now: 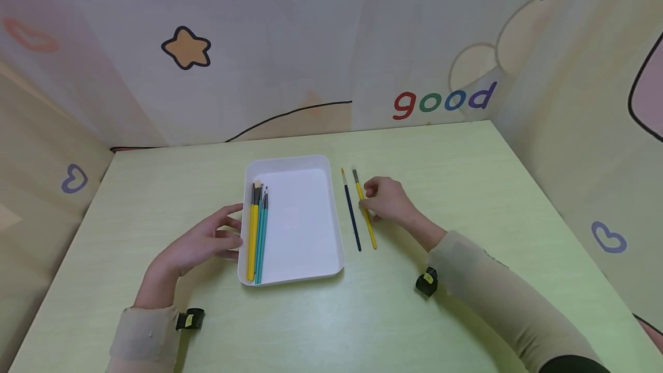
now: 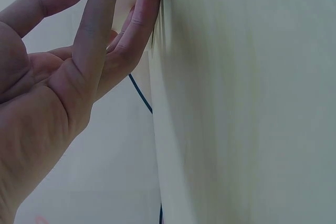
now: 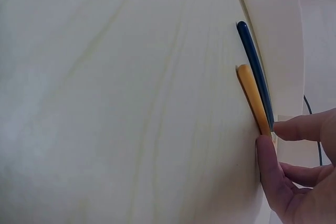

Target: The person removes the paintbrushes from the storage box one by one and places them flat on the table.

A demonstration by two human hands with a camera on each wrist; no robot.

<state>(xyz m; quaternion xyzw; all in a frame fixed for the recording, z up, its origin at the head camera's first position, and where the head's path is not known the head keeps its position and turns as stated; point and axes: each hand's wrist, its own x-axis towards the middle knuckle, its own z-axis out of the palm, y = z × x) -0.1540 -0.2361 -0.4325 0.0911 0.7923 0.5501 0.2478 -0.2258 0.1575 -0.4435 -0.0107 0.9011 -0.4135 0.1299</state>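
A white tray [image 1: 295,223] stands mid-table, with yellow paintbrushes [image 1: 253,240] and teal paintbrushes [image 1: 262,240] lying lengthwise along its left side. At the tray's left wall, my left hand [image 1: 204,238] touches the outside with loosely extended fingers. The left wrist view shows those fingers [image 2: 139,22] against the white wall. To the right of the tray, my right hand [image 1: 391,200] pinches a yellow paintbrush [image 1: 369,226] around its middle, its bristles pointing away. Its handle end [image 3: 253,95] shows beyond the thumb and finger. A dark blue paintbrush [image 1: 351,209] lies between that brush and the tray.
The pale green wood-grain table [image 1: 290,327] runs back to a printed cloth backdrop [image 1: 290,45]. Cloth walls also stand at the left [image 1: 46,217] and right [image 1: 585,148]. Each sleeve has a small black device at the wrist.
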